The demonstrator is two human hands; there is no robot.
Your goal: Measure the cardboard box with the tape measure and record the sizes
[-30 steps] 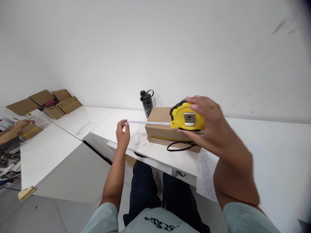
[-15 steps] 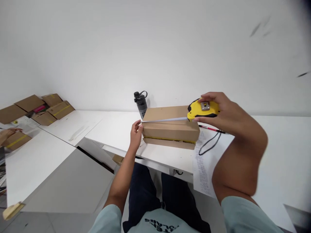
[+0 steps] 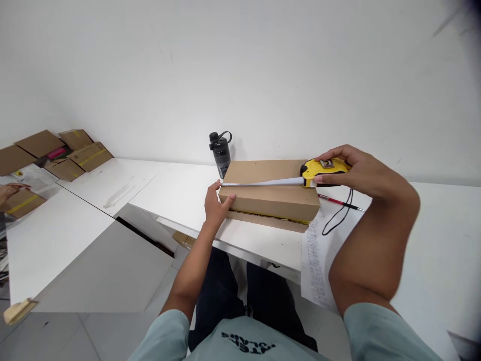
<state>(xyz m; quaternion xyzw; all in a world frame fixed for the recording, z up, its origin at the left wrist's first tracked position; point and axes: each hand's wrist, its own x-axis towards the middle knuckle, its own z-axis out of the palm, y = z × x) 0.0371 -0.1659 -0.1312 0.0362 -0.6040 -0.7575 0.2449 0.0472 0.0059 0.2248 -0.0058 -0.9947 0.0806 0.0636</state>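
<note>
A closed brown cardboard box lies on the white table. My left hand grips its left end, thumb on the front face and fingertips by the end of the blade. The pulled-out blade runs across the box top. My right hand is closed around a yellow and black tape measure at the right end of the box top. From the tape measure hangs a black wrist cord. Below it, a red and black pen lies beside the box, on a handwritten paper sheet.
A dark water bottle stands behind the box's left end, near the wall. Several cardboard boxes are grouped on the far-left table. Another person's hand rests at a taped box there. The table's front edge runs before my legs.
My right hand has lowered the tape measure onto the box top and shifted right. My left hand went from pinching the blade's end to gripping the box, thumb on its front. The view has shifted slightly.
</note>
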